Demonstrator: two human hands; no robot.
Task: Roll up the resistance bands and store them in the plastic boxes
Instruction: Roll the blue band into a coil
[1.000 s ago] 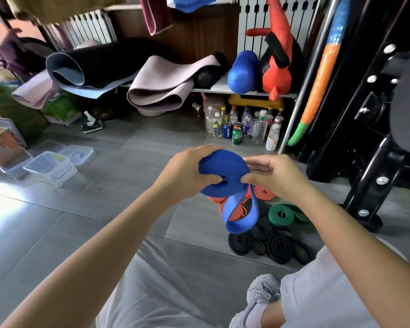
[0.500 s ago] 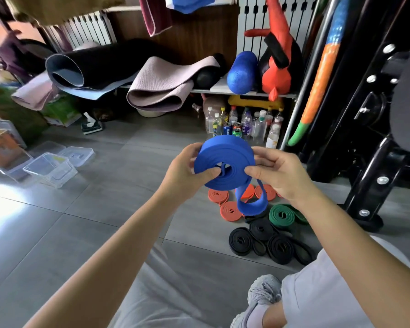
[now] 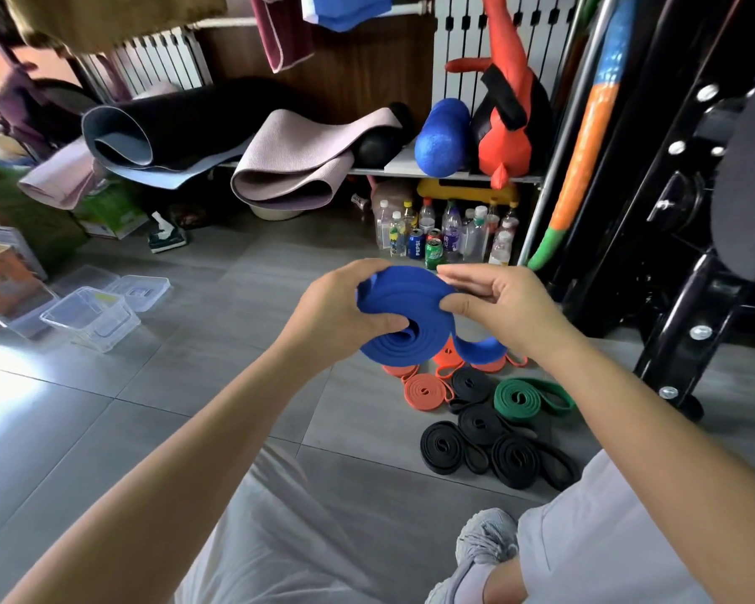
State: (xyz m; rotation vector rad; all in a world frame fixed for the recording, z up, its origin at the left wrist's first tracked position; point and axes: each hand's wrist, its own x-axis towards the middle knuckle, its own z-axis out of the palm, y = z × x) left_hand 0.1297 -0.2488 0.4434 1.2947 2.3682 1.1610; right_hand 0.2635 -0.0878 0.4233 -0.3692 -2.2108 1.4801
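Several clear plastic boxes (image 3: 90, 318) sit open on the grey floor (image 3: 192, 385) near its left edge, with loose lids beside them. Toward the middle, raised above the floor, the left hand (image 3: 338, 313) is closed on the left side of a blue band (image 3: 404, 318) that is wound into a thick coil, thumb pressed near the centre. The right hand (image 3: 495, 305) pinches the coil's right edge between thumb and fingers. A short blue tail (image 3: 482, 346) is not yet wound and hangs below the right hand. On the floor beneath and to the right lie orange bands (image 3: 423, 392), black bands (image 3: 480, 433) and a green band (image 3: 524, 398), some loosely coiled. The stretchy coil will likely spring open if either grip slackens before the tail is wound in, and the boxes are well apart from the hands, so carrying it across risks unwinding.
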